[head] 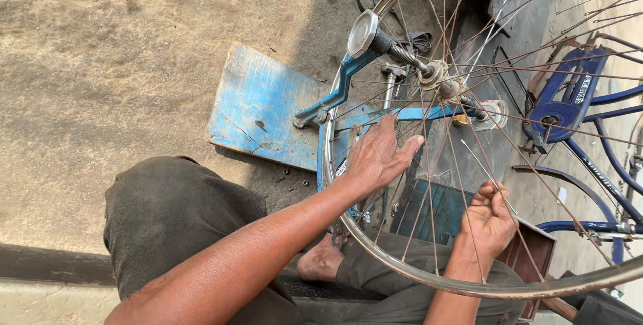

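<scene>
While a bicycle wheel (469, 164) sits in a blue truing stand (348, 84), seen from above, both bare hands work among its spokes. L hand (378, 157) reaches through the spokes near the rim (429, 278), fingers spread and lying over them, approx. below the hub (439, 77). R hand (489, 221) is curled, fingertips pinching one thin loose spoke (479, 164) that angles up towards the hub. Wheel fills the centre and right of view, rim arcing across the person's lap, w/ dark trousers and a bare foot (321, 261) beneath. Stand rests on a scuffed blue board (258, 107) on dusty ground. At right lies a dark blue bike frame (569, 100).
</scene>
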Tool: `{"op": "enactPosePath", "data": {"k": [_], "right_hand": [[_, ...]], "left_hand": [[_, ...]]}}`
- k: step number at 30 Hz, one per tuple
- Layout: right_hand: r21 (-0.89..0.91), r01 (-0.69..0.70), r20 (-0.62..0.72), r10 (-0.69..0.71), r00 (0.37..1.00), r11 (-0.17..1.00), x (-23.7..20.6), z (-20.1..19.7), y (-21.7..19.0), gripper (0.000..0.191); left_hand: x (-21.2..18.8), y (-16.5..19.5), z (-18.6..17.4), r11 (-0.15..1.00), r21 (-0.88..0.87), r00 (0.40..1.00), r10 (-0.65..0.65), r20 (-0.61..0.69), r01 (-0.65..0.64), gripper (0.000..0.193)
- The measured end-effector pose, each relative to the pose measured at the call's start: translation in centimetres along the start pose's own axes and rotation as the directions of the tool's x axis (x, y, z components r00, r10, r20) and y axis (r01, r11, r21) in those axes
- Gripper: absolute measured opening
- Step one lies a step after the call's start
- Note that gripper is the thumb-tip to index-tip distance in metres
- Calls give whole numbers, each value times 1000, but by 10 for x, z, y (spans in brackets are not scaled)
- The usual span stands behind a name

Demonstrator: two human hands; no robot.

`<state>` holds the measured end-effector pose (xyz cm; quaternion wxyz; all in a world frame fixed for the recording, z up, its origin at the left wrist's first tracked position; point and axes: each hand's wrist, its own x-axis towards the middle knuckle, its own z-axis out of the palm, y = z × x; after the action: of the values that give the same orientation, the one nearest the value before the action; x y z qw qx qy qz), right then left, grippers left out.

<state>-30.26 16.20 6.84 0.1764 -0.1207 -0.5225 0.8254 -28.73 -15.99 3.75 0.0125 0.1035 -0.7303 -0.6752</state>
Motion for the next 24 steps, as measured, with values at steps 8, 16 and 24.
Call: {"op": "enactPosePath", "data": {"k": [8, 16, 24], "right_hand": [[116, -116, -4, 117, 993, 987, 25, 12, 46, 17], [200, -51, -41, 60, 997, 979, 36, -14, 63, 14], [246, -110, -59, 129, 990, 963, 59, 3, 84, 15]], "left_hand": [[9, 3, -19, 997, -51, 996, -49, 77, 53, 89], [9, 0, -19, 989, 61, 991, 129, 46, -132, 53], [12, 10, -29, 985, 55, 981, 155, 119, -162, 48]]}}
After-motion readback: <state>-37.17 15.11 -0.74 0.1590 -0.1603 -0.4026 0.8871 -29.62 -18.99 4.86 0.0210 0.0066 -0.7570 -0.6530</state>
